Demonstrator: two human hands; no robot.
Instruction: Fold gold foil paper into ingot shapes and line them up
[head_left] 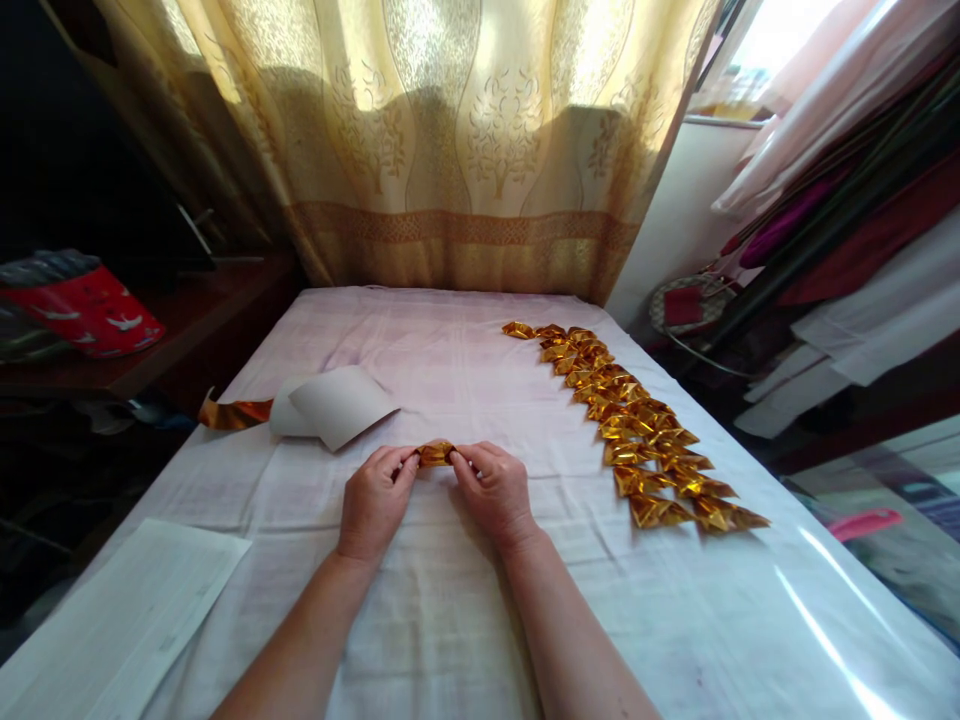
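Between my two hands is a small folded piece of shiny gold foil paper [434, 455], held just above the white cloth. My left hand [377, 500] pinches its left end, and my right hand [496, 492] pinches the right end. The fingers of both hands are closed and the fingertips partly hide the foil's ends. To the right lie several folded gold foil pieces [637, 425] in slanting rows, pointed at their ends. Left of my hands, curled sheets of pale paper [345, 400] rest beside a gold foil strip [236, 413].
A white cloth covers the table [450, 620]. At the front left lies a flat pale sheet [124, 620]. A red container [90, 310] stands on a dark wooden desk at the left. Gold curtains [480, 150] hang behind, and clothes [862, 250] hang at the right.
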